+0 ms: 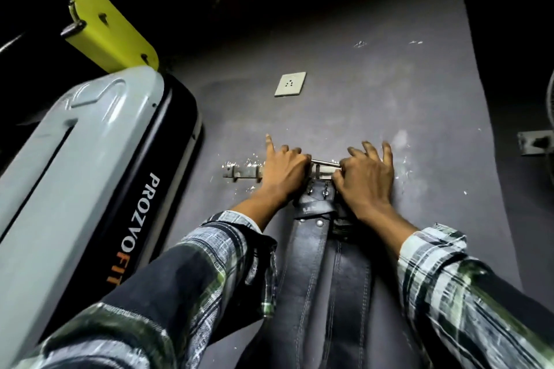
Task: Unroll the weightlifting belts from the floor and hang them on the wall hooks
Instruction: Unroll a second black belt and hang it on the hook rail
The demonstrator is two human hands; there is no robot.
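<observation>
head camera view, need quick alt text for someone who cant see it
Two hands, left hand and right hand, hold the buckle end of a black leather weightlifting belt against a metal hook rail on a grey wall. A grey exercise machine stands at left.

left hand (281, 171): curled, index finger extended | right hand (364, 180): fingers bent | both arms outstretched

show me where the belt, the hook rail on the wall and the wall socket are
belt (311, 237): head view, on the dark leather strap just below the buckle.
hook rail (244, 172): head view, on the bare metal strip left of the left hand.
wall socket (290, 84): head view, on the middle of its pale plate.
</observation>
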